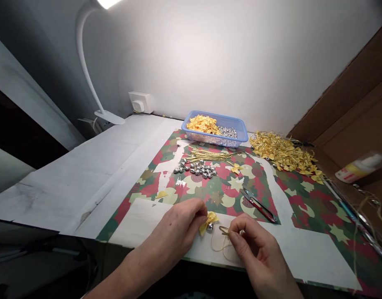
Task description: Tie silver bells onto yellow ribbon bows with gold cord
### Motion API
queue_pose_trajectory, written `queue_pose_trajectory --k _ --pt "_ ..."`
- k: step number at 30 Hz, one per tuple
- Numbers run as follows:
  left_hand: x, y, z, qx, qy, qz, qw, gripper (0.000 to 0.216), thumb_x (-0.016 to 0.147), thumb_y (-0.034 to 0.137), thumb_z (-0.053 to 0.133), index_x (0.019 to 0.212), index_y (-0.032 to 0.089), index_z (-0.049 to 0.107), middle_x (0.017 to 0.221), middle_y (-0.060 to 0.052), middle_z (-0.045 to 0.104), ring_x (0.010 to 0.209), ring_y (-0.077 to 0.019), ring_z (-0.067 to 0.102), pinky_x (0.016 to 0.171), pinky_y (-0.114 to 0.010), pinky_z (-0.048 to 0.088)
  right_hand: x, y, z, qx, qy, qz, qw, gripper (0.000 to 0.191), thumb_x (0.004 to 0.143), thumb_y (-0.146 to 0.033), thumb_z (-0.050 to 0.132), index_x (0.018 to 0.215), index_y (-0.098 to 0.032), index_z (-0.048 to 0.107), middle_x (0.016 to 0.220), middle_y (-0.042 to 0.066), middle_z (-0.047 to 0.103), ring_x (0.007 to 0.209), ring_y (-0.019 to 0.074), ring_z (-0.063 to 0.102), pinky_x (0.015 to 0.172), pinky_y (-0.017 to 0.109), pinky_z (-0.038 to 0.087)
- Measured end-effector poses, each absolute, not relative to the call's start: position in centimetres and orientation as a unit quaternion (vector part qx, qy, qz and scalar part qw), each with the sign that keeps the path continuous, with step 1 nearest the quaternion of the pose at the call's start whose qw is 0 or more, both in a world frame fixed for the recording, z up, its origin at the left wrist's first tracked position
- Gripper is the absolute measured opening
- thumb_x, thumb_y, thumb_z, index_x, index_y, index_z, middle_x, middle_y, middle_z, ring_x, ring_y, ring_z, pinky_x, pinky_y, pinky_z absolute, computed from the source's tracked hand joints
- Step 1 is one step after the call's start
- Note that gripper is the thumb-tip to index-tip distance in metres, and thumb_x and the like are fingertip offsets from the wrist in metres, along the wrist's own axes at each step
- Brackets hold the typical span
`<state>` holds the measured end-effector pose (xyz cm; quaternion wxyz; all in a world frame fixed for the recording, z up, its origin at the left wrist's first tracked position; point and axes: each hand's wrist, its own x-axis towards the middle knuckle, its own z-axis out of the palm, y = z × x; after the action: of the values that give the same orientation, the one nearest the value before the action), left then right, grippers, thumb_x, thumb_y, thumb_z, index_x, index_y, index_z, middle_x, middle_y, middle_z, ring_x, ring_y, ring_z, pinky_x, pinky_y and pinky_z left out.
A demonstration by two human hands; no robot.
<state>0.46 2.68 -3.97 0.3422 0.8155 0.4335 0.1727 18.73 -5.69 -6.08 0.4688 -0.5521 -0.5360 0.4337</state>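
Near the front edge of the table, my left hand [186, 222] is closed, thumb and fingers pinching a yellow ribbon bow [212, 217]. A silver jingle bell [210, 226] sits against the bow's lower side. To the right, my right hand [256, 251] pinches a thin gold cord [224, 231] bent into a small loop. A slack stretch of the cord curves down below the bell, over the white paper. The fingertips of both hands are a short gap apart. Whether cord and bow are joined is too small to tell.
Loose silver bells [197, 169] and cut gold cords [206, 154] lie beyond my hands. Thread snips [259, 205] rest at right. Behind stand a blue basket [231, 142] of bows and bells, a heap of corded bows [281, 151], and a lamp [88, 74]. A cardboard wall [349, 99] bounds the right side.
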Motion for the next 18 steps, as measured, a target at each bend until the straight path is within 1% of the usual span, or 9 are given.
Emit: queue_pose_trajectory --k 2,4,6,8,10,13,15,18 --pt "0.4 2.6 -3.8 0.812 0.439 0.170 0.344 0.016 0.096 0.017 0.047 0.084 0.022 0.057 0.076 0.002 0.064 0.069 -0.0179 0.062 0.064 -0.029 0.047 18.5 -5.8 -5.9 -0.538 -0.561 0.418 0.471 0.035 0.102 -0.042 0.047 0.075 -0.020 0.053 0.074 -0.002 0.047 0.066 0.0128 0.044 0.060 0.024 0.032" --pt "0.4 2.5 -3.8 0.809 0.447 0.175 0.338 0.012 0.097 0.019 0.047 0.095 0.021 0.059 0.090 -0.002 0.067 0.081 -0.0210 0.065 0.073 -0.033 0.049 18.2 -6.0 -5.6 -0.529 -0.560 0.425 0.475 0.037 0.102 -0.043 0.046 0.074 -0.020 0.052 0.072 -0.002 0.047 0.064 0.0123 0.045 0.059 0.024 0.033" --pt "0.3 2.3 -4.0 0.808 0.451 0.182 0.332 0.013 0.096 0.021 0.049 0.103 0.020 0.061 0.105 -0.007 0.064 0.094 -0.0239 0.064 0.082 -0.037 0.050 18.1 -6.2 -5.1 -0.525 -0.536 0.456 0.479 0.039 0.101 -0.047 0.048 0.074 -0.020 0.052 0.069 -0.003 0.047 0.060 0.0110 0.045 0.056 0.024 0.033" --pt "0.4 2.0 -4.4 0.810 0.449 0.184 0.330 0.010 0.092 0.021 0.055 0.099 0.020 0.063 0.109 -0.008 0.061 0.097 -0.0251 0.062 0.085 -0.040 0.050 18.1 -6.4 -4.7 -0.527 -0.499 0.494 0.478 0.042 0.100 -0.053 0.051 0.074 -0.020 0.053 0.064 -0.004 0.046 0.055 0.0096 0.043 0.053 0.023 0.031" --pt "0.5 1.6 -4.8 0.812 0.446 0.184 0.328 0.005 0.088 0.018 0.059 0.089 0.020 0.063 0.107 -0.008 0.061 0.097 -0.0263 0.061 0.086 -0.041 0.049 18.3 -6.5 -4.5 -0.534 -0.471 0.516 0.477 0.044 0.098 -0.057 0.054 0.075 -0.019 0.053 0.059 -0.005 0.044 0.051 0.0085 0.040 0.052 0.022 0.029" --pt "0.8 1.1 -5.1 0.812 0.443 0.190 0.328 0.013 0.087 0.011 0.054 0.079 0.021 0.057 0.101 -0.007 0.064 0.094 -0.0260 0.061 0.083 -0.040 0.048 18.3 -6.6 -4.5 -0.544 -0.452 0.518 0.481 0.046 0.095 -0.061 0.057 0.074 -0.020 0.052 0.054 -0.006 0.044 0.049 0.0077 0.038 0.051 0.022 0.028" --pt "0.9 1.1 -4.9 0.807 0.444 0.193 0.338 0.016 0.088 0.011 0.049 0.078 0.022 0.055 0.089 -0.004 0.066 0.082 -0.0221 0.062 0.075 -0.035 0.049 18.3 -6.7 -4.8 -0.552 -0.454 0.502 0.487 0.046 0.095 -0.061 0.057 0.074 -0.020 0.052 0.053 -0.006 0.045 0.048 0.0079 0.038 0.050 0.022 0.028" --pt "0.8 1.4 -4.1 0.794 0.450 0.201 0.355 0.010 0.091 0.015 0.051 0.088 0.021 0.058 0.072 0.002 0.064 0.064 -0.0169 0.060 0.063 -0.029 0.048 18.3 -6.9 -5.3 -0.566 -0.463 0.462 0.502 0.044 0.096 -0.059 0.056 0.076 -0.020 0.057 0.054 -0.005 0.045 0.048 0.0080 0.041 0.049 0.022 0.028"
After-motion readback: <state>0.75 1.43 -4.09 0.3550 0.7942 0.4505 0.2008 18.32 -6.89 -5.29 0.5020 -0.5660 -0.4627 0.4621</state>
